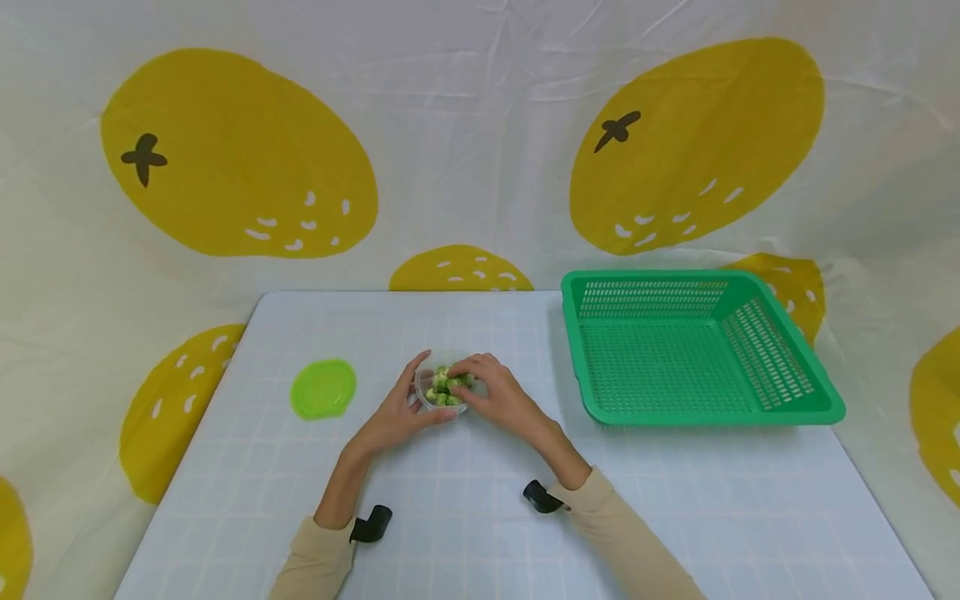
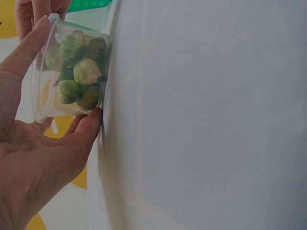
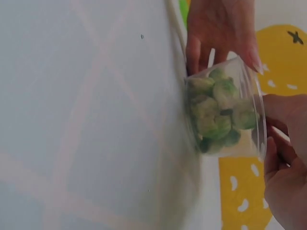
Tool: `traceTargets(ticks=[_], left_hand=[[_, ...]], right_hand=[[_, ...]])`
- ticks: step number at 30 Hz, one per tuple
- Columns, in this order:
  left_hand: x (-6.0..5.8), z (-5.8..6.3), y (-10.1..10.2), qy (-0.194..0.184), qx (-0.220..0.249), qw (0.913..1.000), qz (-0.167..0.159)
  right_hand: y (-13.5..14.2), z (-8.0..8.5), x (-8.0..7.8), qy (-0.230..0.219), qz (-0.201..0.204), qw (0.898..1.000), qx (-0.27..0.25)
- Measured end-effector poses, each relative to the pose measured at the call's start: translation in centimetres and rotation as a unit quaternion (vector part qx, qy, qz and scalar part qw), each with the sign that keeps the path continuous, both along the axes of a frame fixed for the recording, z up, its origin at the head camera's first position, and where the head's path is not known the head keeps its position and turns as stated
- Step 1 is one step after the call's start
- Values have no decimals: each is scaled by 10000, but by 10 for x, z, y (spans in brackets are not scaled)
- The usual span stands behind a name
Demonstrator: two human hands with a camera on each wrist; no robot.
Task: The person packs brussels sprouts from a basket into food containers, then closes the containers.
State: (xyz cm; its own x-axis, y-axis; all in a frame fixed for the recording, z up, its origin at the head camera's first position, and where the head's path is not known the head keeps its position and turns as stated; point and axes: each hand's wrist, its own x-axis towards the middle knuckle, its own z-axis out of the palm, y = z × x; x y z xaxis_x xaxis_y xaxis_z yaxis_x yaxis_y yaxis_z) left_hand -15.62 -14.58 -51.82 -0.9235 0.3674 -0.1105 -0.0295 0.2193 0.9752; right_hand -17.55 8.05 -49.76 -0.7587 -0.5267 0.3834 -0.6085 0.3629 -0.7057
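A clear plastic tub [image 1: 422,398] holding several green Brussels sprouts [image 2: 87,72] stands on the table. My left hand [image 1: 393,418] grips the tub from its left side, with the thumb near the front rim and the fingers round the far side. From the right, my right hand [image 1: 501,398] reaches over the rim, its thumb and fingers curled about a Brussels sprout [image 1: 454,382] at the top. In the right wrist view the tub wall [image 3: 240,69] and rim partly hide those fingertips. A bright green round lid [image 1: 323,389] lies left of the tub.
A large green slatted basket [image 1: 708,419] sits at the back right of the table. The tabletop [image 1: 450,517] has a pale checked cover. Behind it hangs a white cloth [image 1: 480,167] printed with big yellow fruit.
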Motion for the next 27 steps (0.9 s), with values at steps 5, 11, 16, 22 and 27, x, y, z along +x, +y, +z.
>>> traceTargets(ticks=[5,11,16,22,27], left_hand=[[0,1,1,-20,25,10000,-6],[0,0,1,-7,-30,10000,15],[1,0,0,-39,-88,9999,74],[1,1,2,-28,-125,9999,43],[0,0,3,30,-95,9999,33]], right_hand=[[3,1,-1,-105,99,9998,-150],[6,0,-1,-43,179,9995,-266],[9,-1,2,-226,-281,9984,-430],[13,-6,6,-911,-873,9904,-571],[13,-10,7,-1622,-685,9817,-721]])
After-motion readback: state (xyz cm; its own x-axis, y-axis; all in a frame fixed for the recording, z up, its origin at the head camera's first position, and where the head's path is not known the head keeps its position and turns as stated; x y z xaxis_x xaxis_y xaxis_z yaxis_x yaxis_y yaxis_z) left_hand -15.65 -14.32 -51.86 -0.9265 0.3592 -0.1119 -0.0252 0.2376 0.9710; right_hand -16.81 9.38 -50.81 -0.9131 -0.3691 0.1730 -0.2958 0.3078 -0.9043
